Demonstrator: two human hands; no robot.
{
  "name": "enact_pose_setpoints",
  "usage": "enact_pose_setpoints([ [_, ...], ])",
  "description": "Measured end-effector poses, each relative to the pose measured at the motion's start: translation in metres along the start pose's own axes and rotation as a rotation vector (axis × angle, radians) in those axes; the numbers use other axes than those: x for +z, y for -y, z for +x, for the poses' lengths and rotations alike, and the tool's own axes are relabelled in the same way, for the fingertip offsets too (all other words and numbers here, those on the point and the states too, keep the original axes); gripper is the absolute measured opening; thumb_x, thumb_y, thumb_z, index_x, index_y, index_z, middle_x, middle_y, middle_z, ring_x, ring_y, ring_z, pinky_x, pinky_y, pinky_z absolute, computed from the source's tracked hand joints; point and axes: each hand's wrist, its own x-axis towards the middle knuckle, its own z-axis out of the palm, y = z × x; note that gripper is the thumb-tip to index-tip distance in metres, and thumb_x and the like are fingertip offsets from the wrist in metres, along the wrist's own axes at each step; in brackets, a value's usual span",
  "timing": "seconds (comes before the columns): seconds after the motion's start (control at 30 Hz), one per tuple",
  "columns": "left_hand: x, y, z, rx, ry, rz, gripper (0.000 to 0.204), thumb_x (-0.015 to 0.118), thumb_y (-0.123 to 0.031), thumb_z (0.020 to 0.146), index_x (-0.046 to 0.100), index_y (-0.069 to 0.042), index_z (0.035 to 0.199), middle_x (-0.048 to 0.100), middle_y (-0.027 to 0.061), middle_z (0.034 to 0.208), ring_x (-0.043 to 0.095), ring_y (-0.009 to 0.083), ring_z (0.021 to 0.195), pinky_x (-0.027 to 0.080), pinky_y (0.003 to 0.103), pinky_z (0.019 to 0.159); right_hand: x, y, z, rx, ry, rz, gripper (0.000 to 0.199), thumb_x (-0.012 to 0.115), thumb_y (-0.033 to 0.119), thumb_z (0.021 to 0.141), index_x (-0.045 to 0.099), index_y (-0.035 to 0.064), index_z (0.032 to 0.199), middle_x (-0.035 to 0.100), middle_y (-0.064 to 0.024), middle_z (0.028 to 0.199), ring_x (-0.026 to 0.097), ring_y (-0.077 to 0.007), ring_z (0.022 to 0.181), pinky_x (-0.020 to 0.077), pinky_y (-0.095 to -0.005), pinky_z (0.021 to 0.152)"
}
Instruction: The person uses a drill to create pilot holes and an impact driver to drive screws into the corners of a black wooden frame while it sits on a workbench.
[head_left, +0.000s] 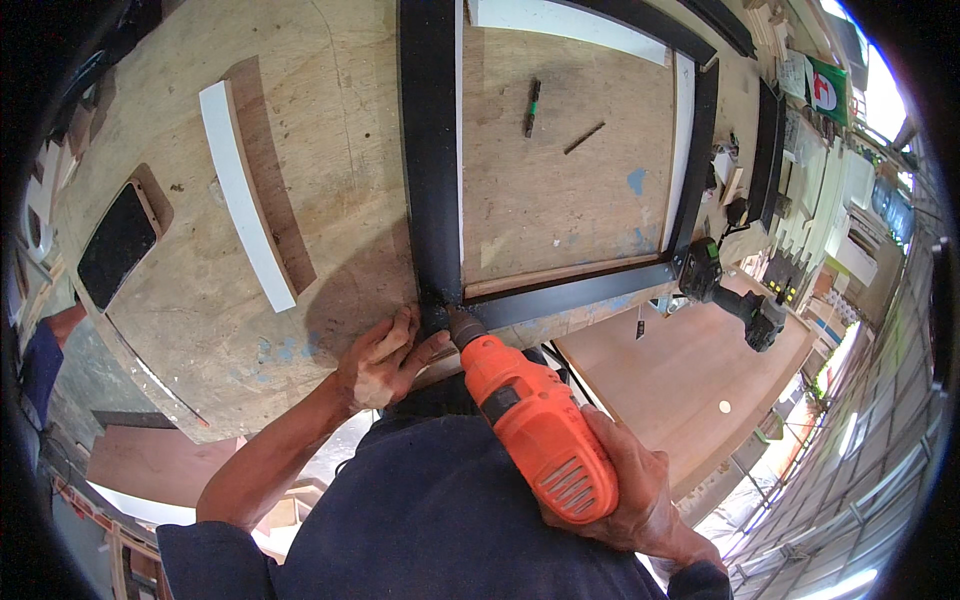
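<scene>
A green sheet [828,92] with a red-and-white printed mark hangs at the upper right, and a dark rectangular patch [500,402] sits on the drill casing. The orange power drill [540,430], with slotted vents at its rear and a grey chuck [466,328], is in front of the person's torso, its nose pointing at the near corner of a black rectangular frame [432,160] lying on the plywood workbench [340,130]. The right hand [640,485] is wrapped around the drill's handle. The left hand [385,360] has bent fingers at that corner, just beside the chuck; whether they pinch the frame or merely rest against it, I cannot quite tell. A black cordless drill [725,295] is near the frame's right corner.
</scene>
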Motion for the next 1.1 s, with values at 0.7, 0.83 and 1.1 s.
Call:
enact_pose_setpoints([
  [0.7, -0.004, 0.0, 0.004, -0.011, -0.038, -0.059, 0.057, 0.063, -0.018, 0.071, 0.072, -0.002, 0.125, 0.07, 0.0257, 0.107, 0.061, 0.0344, 0.113, 0.055, 0.038, 0.09, 0.001, 0.001, -0.003, -0.019, -0.013, 0.017, 0.104, 0.094, 0.028, 0.066, 0.039, -0.0008, 0.149, 0.067, -0.0197, 0.108, 0.072, -0.0357, 0.09, 0.0581, -0.0472, 0.064],
  [0.83, -0.004, 0.001, 0.005, -0.022, -0.036, -0.081, 0.058, 0.068, -0.018, 0.074, 0.069, -0.003, 0.13, 0.069, 0.024, 0.106, 0.061, 0.0343, 0.111, 0.055, 0.039, 0.088, 0.0, 0.002, 0.001, -0.03, -0.019, 0.006, 0.104, 0.094, 0.028, 0.066, 0.04, 0.0006, 0.15, 0.068, -0.0194, 0.11, 0.072, -0.0361, 0.092, 0.0593, -0.0476, 0.068],
  [1.1, -0.001, -0.005, -0.002, -0.088, 0.039, -0.023, 0.057, 0.073, -0.02, 0.079, 0.068, -0.013, 0.136, 0.069, 0.0236, 0.118, 0.061, 0.0319, 0.114, 0.054, 0.04, 0.09, 0.008, 0.002, -0.025, 0.002, -0.173, 0.104, 0.092, 0.094, 0.027, 0.07, 0.048, -0.0003, 0.145, 0.071, -0.0228, 0.115, 0.074, -0.0366, 0.098, 0.0631, -0.0442, 0.079],
])
